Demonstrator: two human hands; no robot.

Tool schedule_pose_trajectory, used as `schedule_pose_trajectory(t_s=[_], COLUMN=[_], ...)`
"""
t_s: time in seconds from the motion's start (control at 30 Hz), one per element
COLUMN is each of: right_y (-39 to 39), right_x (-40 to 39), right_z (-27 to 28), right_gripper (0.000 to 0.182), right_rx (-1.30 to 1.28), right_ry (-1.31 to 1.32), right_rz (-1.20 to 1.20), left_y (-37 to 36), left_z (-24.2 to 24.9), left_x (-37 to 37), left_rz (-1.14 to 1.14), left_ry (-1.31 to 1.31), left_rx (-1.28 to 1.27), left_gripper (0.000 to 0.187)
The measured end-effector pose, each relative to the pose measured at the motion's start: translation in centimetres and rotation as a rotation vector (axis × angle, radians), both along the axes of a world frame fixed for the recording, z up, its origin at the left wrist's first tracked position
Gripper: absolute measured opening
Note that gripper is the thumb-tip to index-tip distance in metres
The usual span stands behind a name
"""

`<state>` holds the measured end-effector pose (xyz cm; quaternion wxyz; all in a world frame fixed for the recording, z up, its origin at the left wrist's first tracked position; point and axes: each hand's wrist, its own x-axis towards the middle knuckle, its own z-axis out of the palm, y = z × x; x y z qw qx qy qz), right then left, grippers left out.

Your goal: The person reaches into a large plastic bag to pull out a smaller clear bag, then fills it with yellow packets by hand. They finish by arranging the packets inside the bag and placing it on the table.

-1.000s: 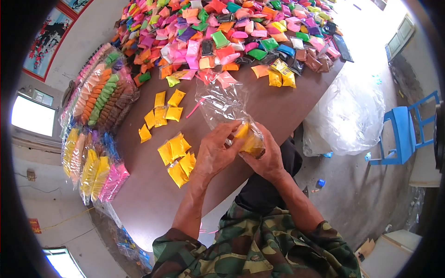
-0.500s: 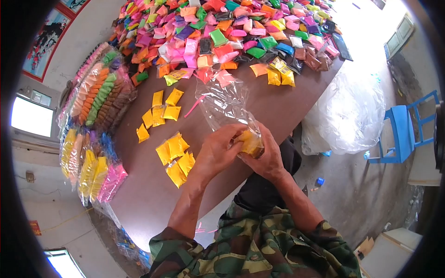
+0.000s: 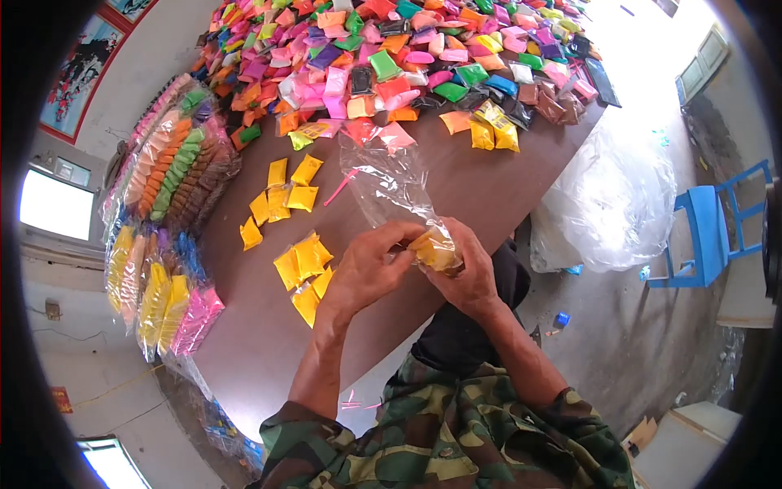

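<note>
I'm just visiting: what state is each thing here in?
Clear bag: partly filled, yellow contents at near end
Left hand: fingers bent, at the bag
Right hand: curled around bag's near end
Loose yellow packets: lying in clusters
Colourful packets: heaped
Filled bags: packed full
Blue chair: unoccupied

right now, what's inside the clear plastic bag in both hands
The clear plastic bag holds at least one yellow packet at the end between the left hand and right hand. Both hands cover part of that end, so the count is hidden.
</note>
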<state>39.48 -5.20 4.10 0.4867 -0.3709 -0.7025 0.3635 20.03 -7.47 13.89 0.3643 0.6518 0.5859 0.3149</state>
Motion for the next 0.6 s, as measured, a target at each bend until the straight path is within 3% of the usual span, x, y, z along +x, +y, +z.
schedule_pose_trajectory(t_s=[0.6], right_y=[-0.2], right_x=[0.2], right_z=[0.9], right_gripper=[0.077], right_rx=[0.004], right_ry=[-0.020], right_rz=[0.020], left_y=[-1.8], left_z=[-1.3], left_x=[0.9], left_rz=[0.205], left_ry=[-0.159], left_rx=[0.008], left_gripper=[0.024])
